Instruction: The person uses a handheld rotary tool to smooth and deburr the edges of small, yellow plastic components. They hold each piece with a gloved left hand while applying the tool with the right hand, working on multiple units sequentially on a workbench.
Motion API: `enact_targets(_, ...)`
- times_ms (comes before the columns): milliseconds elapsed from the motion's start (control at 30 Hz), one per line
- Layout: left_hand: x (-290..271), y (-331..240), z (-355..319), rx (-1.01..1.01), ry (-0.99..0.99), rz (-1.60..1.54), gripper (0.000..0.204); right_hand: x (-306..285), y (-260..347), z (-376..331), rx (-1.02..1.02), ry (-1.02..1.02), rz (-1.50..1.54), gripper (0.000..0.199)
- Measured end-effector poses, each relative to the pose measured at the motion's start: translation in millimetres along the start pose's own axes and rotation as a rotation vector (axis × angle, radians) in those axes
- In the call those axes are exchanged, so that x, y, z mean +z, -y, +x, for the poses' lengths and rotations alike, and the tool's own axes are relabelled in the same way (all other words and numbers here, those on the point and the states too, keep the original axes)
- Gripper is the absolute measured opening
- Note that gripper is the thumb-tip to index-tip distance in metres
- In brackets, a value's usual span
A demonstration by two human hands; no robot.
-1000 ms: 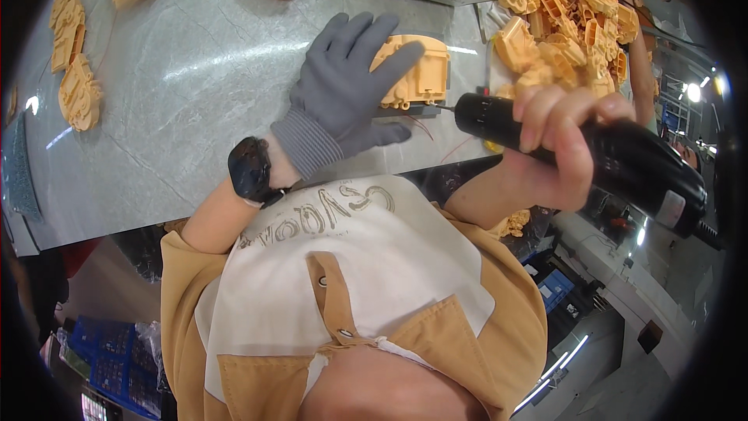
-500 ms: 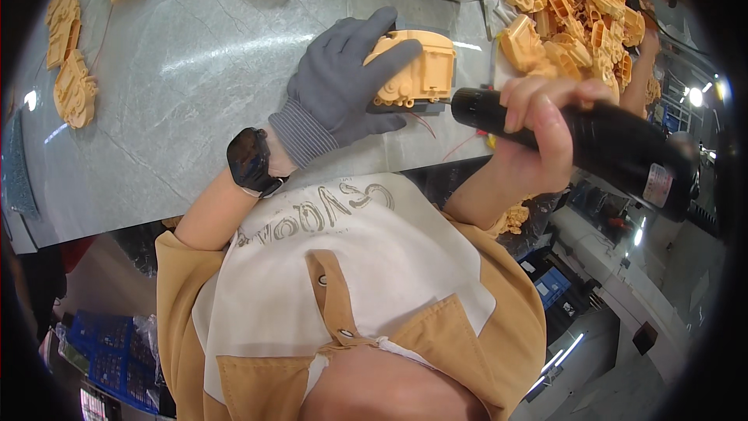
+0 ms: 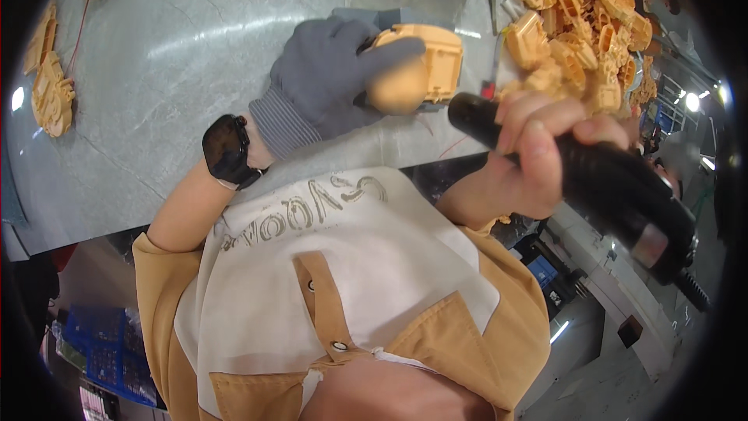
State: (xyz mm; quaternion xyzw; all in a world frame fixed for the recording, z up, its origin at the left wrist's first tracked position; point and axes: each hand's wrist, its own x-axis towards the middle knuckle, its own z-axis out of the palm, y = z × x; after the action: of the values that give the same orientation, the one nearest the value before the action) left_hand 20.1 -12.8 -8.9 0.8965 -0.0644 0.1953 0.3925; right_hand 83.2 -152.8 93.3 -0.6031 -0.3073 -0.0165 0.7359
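The left hand [image 3: 331,78], in a grey knit glove, is closing round the orange moulded plastic housing [image 3: 421,66] and pinning it to the grey stone-look tabletop [image 3: 156,70]. The housing is looking light, rigid and smooth, best held across its flanks; its long axis is running left to right. The bare right hand [image 3: 538,148] is fully wrapping the black cylindrical power screwdriver [image 3: 592,187], whose tip is pointing at the housing.

One black driver [image 3: 592,187] — one held housing [image 3: 421,70] — one wristwatch [image 3: 227,150].

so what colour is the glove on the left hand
Grey, with a ribbed cuff; the left hand wears it while holding the orange plastic part. The head view shows it.
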Motion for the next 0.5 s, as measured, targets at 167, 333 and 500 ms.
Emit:
enact_targets(167,-1.7,0.2,-0.6,-0.026,0.030,-0.020,0.066,-32.9,4.6,25.2,-0.018,0.096,0.181,0.039)
enact_targets(333,-0.8,3.2,-2.2,-0.061,0.073,-0.014,0.073,-13.1,-8.7,105.8,-0.141,-0.164,0.151,0.046)
enact_targets(500,0.9,7.5,0.1,-0.060,0.013,-0.076,0.083,32.6,-43.9,124.6,-0.220,-0.274,-0.172,0.026)
